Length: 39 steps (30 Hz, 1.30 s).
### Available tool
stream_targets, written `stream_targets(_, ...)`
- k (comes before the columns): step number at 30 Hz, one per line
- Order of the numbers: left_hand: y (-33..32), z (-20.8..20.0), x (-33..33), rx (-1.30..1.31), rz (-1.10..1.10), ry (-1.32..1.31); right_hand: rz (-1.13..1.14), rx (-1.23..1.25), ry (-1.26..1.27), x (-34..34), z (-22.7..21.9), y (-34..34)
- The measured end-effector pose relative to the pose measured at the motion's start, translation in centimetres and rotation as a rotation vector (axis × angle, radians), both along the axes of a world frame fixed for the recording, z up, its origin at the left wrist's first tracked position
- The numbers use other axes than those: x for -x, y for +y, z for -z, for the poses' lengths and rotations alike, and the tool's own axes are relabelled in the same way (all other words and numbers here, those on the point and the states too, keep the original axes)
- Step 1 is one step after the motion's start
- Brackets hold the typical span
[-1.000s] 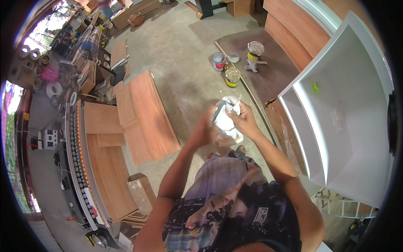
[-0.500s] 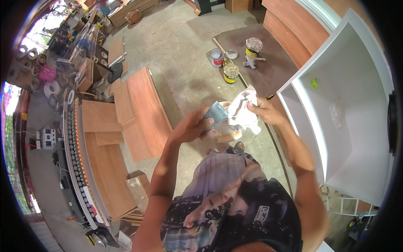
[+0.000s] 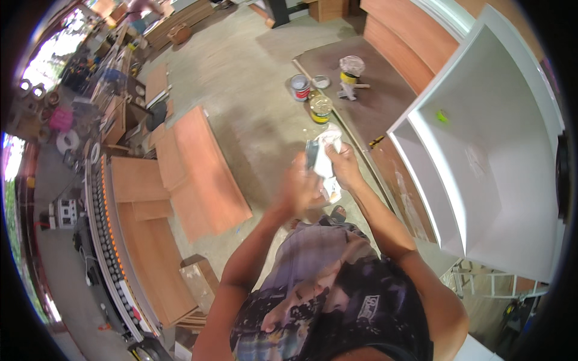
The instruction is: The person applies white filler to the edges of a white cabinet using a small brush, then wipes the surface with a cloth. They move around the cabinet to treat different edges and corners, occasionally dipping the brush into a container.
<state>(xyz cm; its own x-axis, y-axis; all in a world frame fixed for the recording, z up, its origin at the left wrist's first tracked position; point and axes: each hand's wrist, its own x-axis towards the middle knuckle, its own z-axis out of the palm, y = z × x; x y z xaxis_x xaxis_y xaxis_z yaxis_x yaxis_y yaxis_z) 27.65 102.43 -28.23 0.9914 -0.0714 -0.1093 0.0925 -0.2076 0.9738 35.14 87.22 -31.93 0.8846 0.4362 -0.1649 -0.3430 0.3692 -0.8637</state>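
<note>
My left hand (image 3: 298, 188), blurred by motion, grips a flat blue-grey putty spreader (image 3: 311, 154) in front of my body. Close beside it, my right hand (image 3: 343, 166) pinches a crumpled white rag (image 3: 326, 157) that hangs down between the two hands. The rag lies against the spreader or just in front of it; I cannot tell which. Part of the spreader is hidden by my fingers and the rag. A white patch (image 3: 331, 191) shows below the hands, too blurred to name.
Ahead stand a red-and-grey can (image 3: 300, 88), a yellow can (image 3: 321, 110), a round lid (image 3: 321, 82) and another yellow can (image 3: 349, 77) on a brown board. A white cabinet (image 3: 500, 144) rises at right. Wood panels (image 3: 208, 165) lie at left; a ladder (image 3: 494, 283) is lower right.
My hands have come closer together and turned. The spreader now shows almost edge-on beside the rag, and the left hand is blurred. The view has shifted slightly.
</note>
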Motion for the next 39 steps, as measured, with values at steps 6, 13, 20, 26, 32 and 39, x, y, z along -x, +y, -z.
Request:
stream_targets(6,3.9,-2.3,-0.2,-0.250,0.421,0.318,-0.406,0.559,-1.193,-0.8,-0.9,-3.4)
stream_targets(13,3.0,1.5,0.0,-0.218,0.379,0.273,-0.199,0.514,-0.554,0.9,-0.6,-1.7)
stream_targets(20,-1.9,5.0,0.6,-0.793,0.163,-0.246,0.449,0.412,-0.151,-0.5,6.2,4.1)
stream_targets(26,-4.1,5.7,-2.6,-1.092,0.264,-0.215,0.816,-0.451,0.558,-6.9,12.4,2.4)
stream_targets(32,-1.5,6.5,-5.4,-0.889,0.419,-0.283,0.857,-0.037,0.299,-6.9,10.7,1.3)
stream_targets(39,-0.8,6.7,-14.5,0.043,0.379,0.453,0.532,0.267,0.153,-13.6,10.8,-7.2)
